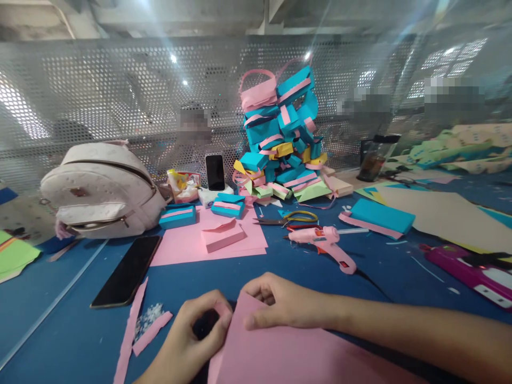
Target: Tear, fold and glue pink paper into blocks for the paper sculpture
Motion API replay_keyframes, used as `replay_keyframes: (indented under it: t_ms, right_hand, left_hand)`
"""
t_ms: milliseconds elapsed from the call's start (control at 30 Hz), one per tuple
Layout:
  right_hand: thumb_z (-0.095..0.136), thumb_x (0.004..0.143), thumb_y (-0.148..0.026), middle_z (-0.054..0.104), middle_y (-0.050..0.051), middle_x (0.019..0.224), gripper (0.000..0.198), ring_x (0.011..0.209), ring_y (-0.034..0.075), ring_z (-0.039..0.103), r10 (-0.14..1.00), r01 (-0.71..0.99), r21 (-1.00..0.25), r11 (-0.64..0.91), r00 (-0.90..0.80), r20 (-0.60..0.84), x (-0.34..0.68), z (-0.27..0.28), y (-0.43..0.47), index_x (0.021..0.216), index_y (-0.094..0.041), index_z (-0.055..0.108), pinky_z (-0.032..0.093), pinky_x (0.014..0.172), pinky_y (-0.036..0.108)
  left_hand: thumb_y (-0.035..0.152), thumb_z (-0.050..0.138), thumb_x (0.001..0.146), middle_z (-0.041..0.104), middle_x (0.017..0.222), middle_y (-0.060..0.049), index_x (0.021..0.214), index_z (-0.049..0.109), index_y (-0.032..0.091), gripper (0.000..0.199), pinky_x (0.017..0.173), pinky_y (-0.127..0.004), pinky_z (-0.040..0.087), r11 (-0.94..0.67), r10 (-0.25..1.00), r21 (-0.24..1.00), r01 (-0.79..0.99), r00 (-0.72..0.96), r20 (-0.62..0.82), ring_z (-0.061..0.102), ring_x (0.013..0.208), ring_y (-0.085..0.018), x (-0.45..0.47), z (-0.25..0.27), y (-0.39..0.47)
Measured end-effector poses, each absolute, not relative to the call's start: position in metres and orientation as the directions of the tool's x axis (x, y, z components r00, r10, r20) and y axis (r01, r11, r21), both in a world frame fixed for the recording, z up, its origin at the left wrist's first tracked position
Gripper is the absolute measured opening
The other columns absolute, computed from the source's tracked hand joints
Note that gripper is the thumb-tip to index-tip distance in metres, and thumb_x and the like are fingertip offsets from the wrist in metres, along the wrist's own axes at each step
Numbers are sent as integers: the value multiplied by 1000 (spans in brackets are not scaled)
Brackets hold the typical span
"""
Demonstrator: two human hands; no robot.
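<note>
A large pink sheet of paper [280,352] lies at the front of the table, its near part running out of view. My left hand [200,330] pinches the sheet's left edge between thumb and fingertips. Across its upper corner my right hand [276,304] is closed, thumb on the near face and fingers curled behind. The two hands are close together and the paper stands slightly raised between them. Torn pink strips [132,330] and small white bits [149,320] lie left of my left hand. Beyond my right hand rests a pink glue gun [326,240].
A black phone [127,272] and a white backpack [106,189] are on the left. Behind the glue gun lie scissors [296,217]. A tall pile of blue and pink paper boxes [280,138] stands against the perforated screen [132,85]. A purple device [472,272] is at right.
</note>
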State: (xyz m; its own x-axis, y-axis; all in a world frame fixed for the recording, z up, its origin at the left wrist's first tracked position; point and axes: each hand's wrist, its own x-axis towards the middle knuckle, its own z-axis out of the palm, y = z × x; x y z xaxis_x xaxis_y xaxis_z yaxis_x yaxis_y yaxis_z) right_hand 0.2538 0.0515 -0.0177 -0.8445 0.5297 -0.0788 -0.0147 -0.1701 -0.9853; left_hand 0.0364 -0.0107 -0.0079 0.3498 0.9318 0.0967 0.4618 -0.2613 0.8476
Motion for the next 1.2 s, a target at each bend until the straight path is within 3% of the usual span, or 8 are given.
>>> replay_keyframes:
  t_ms: [100, 200, 433, 567, 900, 1067, 1200]
  right_hand:
    - [81, 73, -37, 63, -2, 78, 30, 67, 10, 54, 512, 7, -992, -126, -856, -71, 257, -15, 55, 89, -14, 70, 44, 66, 22]
    - [81, 73, -36, 58, -4, 73, 28, 65, 8, 50, 505, 19, -995, -94, -861, -64, 259, -10, 56, 85, -14, 70, 42, 64, 21]
    - [85, 64, -45, 57, -4, 70, 39, 63, 9, 47, 493, 67, -994, -88, -864, -102, 260, -7, 55, 76, -13, 65, 38, 60, 21]
    - [86, 62, -48, 60, -2, 73, 43, 65, 10, 50, 495, 87, -991, -97, -860, -124, 259, -10, 55, 76, -14, 64, 38, 61, 21]
    - [78, 74, -44, 54, -4, 72, 35, 66, 9, 46, 501, 70, -997, -16, -863, -68, 262, -8, 57, 76, -14, 61, 37, 64, 22]
    - [80, 71, -47, 56, -2, 74, 38, 67, 10, 48, 492, 109, -994, -23, -864, -106, 262, -10, 58, 77, -14, 60, 36, 62, 21]
    - [79, 72, -49, 56, -3, 74, 39, 68, 11, 49, 494, 104, -994, -20, -864, -100, 263, -11, 58, 77, -15, 61, 38, 64, 22]
  left_hand:
    - [45, 48, 97, 55, 77, 0, 80, 57, 17, 34, 65, -21, 39, -118, 915, 927, 357, 402, -39, 50, 73, -14, 36, -6, -7]
    - [47, 53, 95, 55, 81, 0, 83, 58, 16, 33, 67, -21, 37, -46, 877, 963, 266, 472, -88, 48, 76, -14, 36, -4, -3]
    - [50, 58, 91, 44, 73, 3, 78, 55, 16, 37, 63, -21, 31, -46, 870, 946, 321, 478, -120, 41, 70, -13, 33, -6, -3]
    - [53, 56, 91, 46, 71, 2, 75, 55, 16, 40, 61, -23, 30, -75, 883, 926, 369, 456, -111, 41, 68, -13, 34, -5, -5]
    - [47, 58, 92, 58, 83, -2, 92, 65, 15, 33, 72, -25, 39, 12, 803, 971, 240, 577, -152, 50, 80, -16, 34, -4, -2]
    - [48, 59, 91, 48, 69, 3, 77, 58, 16, 35, 62, -22, 32, -99, 856, 924, 368, 506, -110, 43, 68, -13, 29, -8, -2]
    - [47, 59, 91, 48, 71, 3, 77, 57, 16, 35, 63, -22, 32, -26, 833, 959, 283, 536, -136, 42, 68, -12, 32, -4, 0]
